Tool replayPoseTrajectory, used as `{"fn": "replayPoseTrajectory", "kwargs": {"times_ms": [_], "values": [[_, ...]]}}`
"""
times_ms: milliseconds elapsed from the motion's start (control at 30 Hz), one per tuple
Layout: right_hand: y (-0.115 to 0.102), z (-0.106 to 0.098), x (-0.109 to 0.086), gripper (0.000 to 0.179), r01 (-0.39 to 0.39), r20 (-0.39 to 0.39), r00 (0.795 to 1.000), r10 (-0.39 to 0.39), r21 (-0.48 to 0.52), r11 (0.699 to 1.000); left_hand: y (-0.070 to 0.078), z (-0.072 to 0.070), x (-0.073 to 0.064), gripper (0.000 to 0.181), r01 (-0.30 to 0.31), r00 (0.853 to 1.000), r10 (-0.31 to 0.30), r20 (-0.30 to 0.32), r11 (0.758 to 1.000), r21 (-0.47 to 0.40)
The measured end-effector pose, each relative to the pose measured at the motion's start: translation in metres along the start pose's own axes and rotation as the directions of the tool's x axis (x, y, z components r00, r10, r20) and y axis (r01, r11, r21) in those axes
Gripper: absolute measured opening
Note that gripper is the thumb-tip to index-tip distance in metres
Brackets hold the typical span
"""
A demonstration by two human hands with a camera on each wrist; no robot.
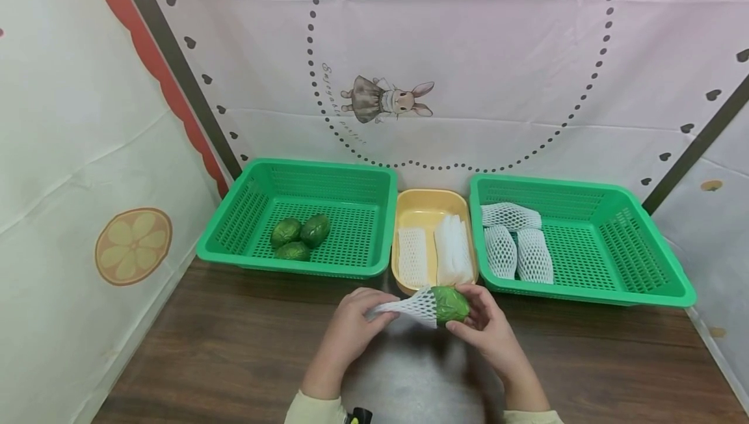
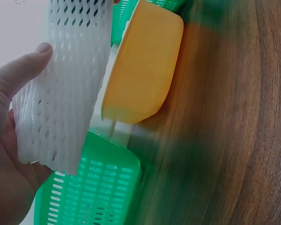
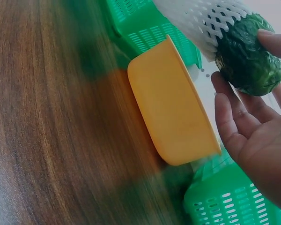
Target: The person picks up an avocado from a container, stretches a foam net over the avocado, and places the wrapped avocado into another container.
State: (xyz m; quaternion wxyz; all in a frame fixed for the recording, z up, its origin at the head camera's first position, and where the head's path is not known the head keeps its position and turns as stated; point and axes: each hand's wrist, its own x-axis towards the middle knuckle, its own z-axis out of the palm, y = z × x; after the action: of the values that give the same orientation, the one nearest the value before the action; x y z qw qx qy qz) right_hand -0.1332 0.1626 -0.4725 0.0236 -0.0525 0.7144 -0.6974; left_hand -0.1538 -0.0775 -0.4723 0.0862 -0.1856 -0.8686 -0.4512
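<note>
White foam net point(image 1: 418, 305) covers one end of a green, wrinkled, rounded piece point(image 1: 452, 305); the other end is bare. I have both above the dark wood table point(image 1: 234, 346), in front of the yellow tray point(image 1: 430, 216). My left hand point(image 1: 358, 320) pinches the narrowed tail of the net between thumb and fingers. My right hand point(image 1: 488, 330) grips the bare end of the piece, thumb on one side, fingers on the other.

Risks, in my judgement: the skin looks smooth and glossy, so a loose right-hand grip could let the piece slip and drop. A hard pull from my left hand could tear the thin mesh or strip it off the piece. A skewed mouth could snag or bunch on the wrinkles.

Count: one piece in hand, in one net. Three bare green pieces point(image 1: 315, 231) lie together in the left green basket point(image 1: 351, 225). Three netted pieces point(image 1: 535, 256) lie at the near left of the right green basket point(image 1: 579, 255). The one tray holds a flat net sleeve point(image 1: 412, 256) at left and a white bundle point(image 1: 453, 251) at right; the number of layers in each I cannot tell.
</note>
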Motion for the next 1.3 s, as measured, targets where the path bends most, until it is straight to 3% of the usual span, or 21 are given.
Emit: {"fn": "replayPoseTrajectory", "kwargs": {"times_ms": [300,667,900,1167,1300], "values": [[-0.001,0.001,0.0,0.054,-0.028,0.017,0.999,0.028,-0.006,1.0,0.002,0.003,0.001,0.018,-0.028,1.0,0.028,-0.006,0.999,0.028],[0.002,0.002,0.001,0.055,-0.057,0.012,0.998,0.058,-0.034,0.998,0.013,0.007,0.001,0.034,-0.092,0.989,0.064,0.135,0.974,0.206],[0.003,0.003,0.001,0.055,-0.046,0.033,0.998,0.047,-0.035,0.998,0.019,0.009,0.001,0.056,-0.06,0.98,0.024,0.199,0.982,0.18],[0.003,0.001,0.001,0.053,-0.043,0.019,0.999,0.045,-0.089,0.995,0.021,0.011,0.002,0.066,-0.079,0.976,0.041,0.213,0.981,0.175],[0.003,0.002,0.001,0.053,-0.052,0.024,0.998,0.054,-0.07,0.996,0.023,0.011,0.003,0.068,-0.093,0.972,0.05,0.228,0.979,0.18]]}}
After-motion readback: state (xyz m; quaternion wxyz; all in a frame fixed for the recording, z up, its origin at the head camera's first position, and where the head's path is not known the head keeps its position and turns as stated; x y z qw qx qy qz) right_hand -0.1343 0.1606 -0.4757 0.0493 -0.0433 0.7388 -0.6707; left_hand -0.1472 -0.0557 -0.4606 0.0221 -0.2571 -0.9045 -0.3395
